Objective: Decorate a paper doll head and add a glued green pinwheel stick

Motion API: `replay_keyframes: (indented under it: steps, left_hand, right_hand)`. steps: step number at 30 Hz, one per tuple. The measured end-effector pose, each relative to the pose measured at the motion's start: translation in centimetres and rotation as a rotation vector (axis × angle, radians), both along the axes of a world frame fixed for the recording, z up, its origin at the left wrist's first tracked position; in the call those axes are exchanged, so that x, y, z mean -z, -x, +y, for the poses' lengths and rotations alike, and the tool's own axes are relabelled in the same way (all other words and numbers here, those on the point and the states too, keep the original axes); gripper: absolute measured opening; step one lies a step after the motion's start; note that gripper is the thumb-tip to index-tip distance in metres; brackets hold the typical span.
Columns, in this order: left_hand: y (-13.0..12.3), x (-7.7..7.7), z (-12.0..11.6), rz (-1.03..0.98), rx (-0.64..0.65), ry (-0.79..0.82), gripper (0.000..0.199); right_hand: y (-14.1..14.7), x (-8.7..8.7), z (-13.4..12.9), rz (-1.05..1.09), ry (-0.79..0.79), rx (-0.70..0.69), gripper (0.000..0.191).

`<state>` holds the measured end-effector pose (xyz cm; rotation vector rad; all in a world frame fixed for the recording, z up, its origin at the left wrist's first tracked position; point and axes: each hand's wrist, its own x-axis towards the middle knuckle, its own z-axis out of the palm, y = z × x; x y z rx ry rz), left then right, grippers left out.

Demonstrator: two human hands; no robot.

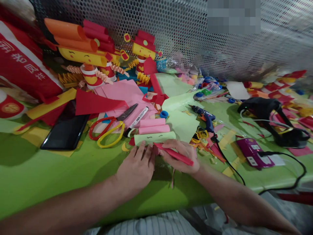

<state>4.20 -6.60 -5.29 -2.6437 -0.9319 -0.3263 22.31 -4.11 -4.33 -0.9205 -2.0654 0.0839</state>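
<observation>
A light green paper roll (160, 137) with two drawn curved eye lines lies on the table, and pink paper rolls (153, 126) sit along its far side. My left hand (137, 166) rests with fingers stretched out, their tips against the near edge of the green roll. In my right hand (182, 155) is a red marker (177, 154), held like a pen with its tip at the roll's near edge, close to my left fingertips. Scissors (111, 129) with red and yellow handles and a white marker (139, 119) lie just beyond my left hand.
Paper figures (89, 75) stand at the back before a perforated metal screen (171, 26). A black phone (66, 127) lies left. To the right are a blue glue gun (205, 117), paper scraps, a purple power adapter (254, 152) with a cable, and a black headset (271, 117).
</observation>
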Motion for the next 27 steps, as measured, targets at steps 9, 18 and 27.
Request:
replay_keyframes:
  steps: [9, 18, 27]
  left_hand:
    - [-0.06, 0.17, -0.03, -0.014, -0.016, 0.0, 0.032]
    - [-0.15, -0.16, 0.03, 0.026, -0.034, 0.006, 0.032]
    - [-0.03, -0.81, 0.51, -0.064, -0.017, 0.032, 0.028]
  right_hand:
    - [-0.2, 0.34, 0.26, 0.024, -0.011, 0.018, 0.007]
    - [-0.48, 0.28, 0.32, 0.035, -0.028, 0.049, 0.005]
    - [-0.98, -0.13, -0.17, 0.188, 0.147, 0.036, 0.012]
